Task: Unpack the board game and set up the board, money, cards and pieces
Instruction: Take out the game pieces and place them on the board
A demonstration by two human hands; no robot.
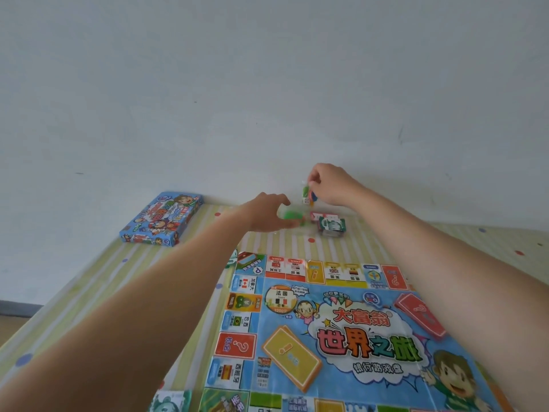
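The colourful game board (341,337) lies unfolded on the striped table. A yellow card deck (292,356) and a red card deck (421,318) sit on its middle. Beyond the board's far edge my right hand (329,185) pinches a small clear bag of pieces (308,196), with green and red bits and a white die inside, lifted above the table. My left hand (269,214) reaches under it with curled fingers around green pieces (289,216). A wrapped bundle of play money (331,226) lies just right of the hands.
The blue game box (162,220) lies at the table's far left against the white wall. More green money (170,401) sits at the board's near left corner. The striped tablecloth (104,292) runs bare along the left side.
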